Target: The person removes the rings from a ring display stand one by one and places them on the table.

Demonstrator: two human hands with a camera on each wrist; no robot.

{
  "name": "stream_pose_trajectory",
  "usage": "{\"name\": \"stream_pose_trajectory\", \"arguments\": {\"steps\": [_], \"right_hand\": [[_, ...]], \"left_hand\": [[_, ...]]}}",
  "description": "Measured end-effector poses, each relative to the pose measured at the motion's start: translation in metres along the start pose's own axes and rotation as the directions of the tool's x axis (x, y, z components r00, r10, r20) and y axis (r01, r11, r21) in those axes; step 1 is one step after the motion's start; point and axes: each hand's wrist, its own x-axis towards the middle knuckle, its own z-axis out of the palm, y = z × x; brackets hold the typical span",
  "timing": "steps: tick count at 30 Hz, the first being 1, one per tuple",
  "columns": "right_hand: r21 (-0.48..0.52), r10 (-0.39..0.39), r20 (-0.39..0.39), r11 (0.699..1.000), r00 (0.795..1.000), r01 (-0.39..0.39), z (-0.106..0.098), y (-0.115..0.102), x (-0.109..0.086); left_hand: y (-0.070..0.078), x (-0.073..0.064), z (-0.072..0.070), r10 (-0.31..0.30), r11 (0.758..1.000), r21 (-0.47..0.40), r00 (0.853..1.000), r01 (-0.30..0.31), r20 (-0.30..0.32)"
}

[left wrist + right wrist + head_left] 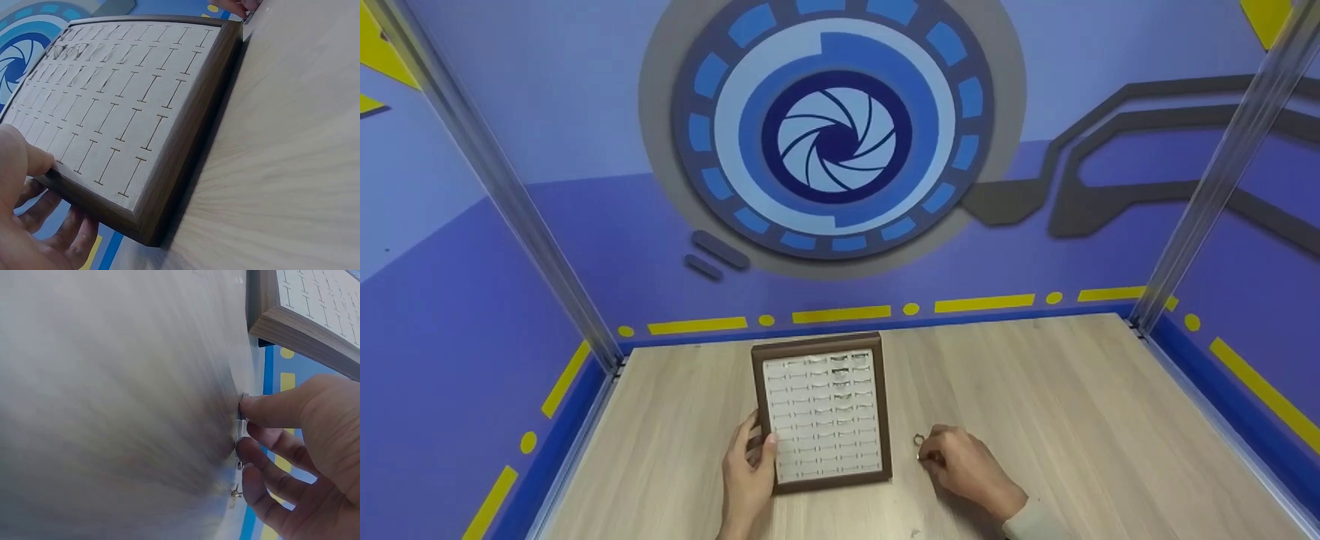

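Observation:
A brown-framed ring tray [885, 405] with a white slotted insert lies flat on the wooden table. A few rings [67, 50] sit in its far slots. My left hand [757, 451] grips the tray's near left edge, with the thumb [34, 160] on the frame and the fingers [67, 228] curled beneath it. My right hand [931, 454] rests on the table just right of the tray. Its thumb [270, 408] and forefinger pinch a small ring [243, 405] against the tabletop. Two more small rings [236, 492] lie by the other fingertips.
The wooden table [1072, 420] is boxed in by blue and purple walls with metal corner posts [1207, 202]. Bare wood stretches to the right of my right hand and left of the tray. The tray's near corner [292, 323] is close to my right thumb.

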Motion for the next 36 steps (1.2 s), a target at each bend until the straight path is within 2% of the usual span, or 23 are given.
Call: {"name": "stream_pose_trajectory", "arguments": {"steps": [6,11,20,28,36], "right_hand": [[-0.008,-0.025,-0.090,1.000,0.996,0.024,-0.010,-0.010,0.006],[-0.028,-0.078,-0.193,0.997,0.978,0.075,-0.024,-0.028,0.019],[-0.006,-0.161,-0.338,0.986,0.927,0.168,-0.041,-0.054,0.040],[-0.012,-0.273,-0.439,0.954,0.856,0.298,-0.045,-0.072,0.062],[-0.108,-0.308,-0.506,0.949,0.806,0.296,-0.050,-0.084,0.082]], "left_hand": [[-0.002,0.000,-0.001,0.027,0.999,-0.016,1.000,-0.027,-0.001],[-0.003,-0.002,-0.003,0.011,1.000,-0.020,1.000,-0.011,0.008],[-0.006,-0.004,-0.002,0.009,1.000,-0.007,1.000,-0.009,0.003],[-0.006,-0.003,-0.002,0.019,1.000,-0.010,1.000,-0.019,-0.007],[-0.006,-0.001,-0.002,0.055,0.998,-0.003,0.998,-0.055,-0.006]]}}
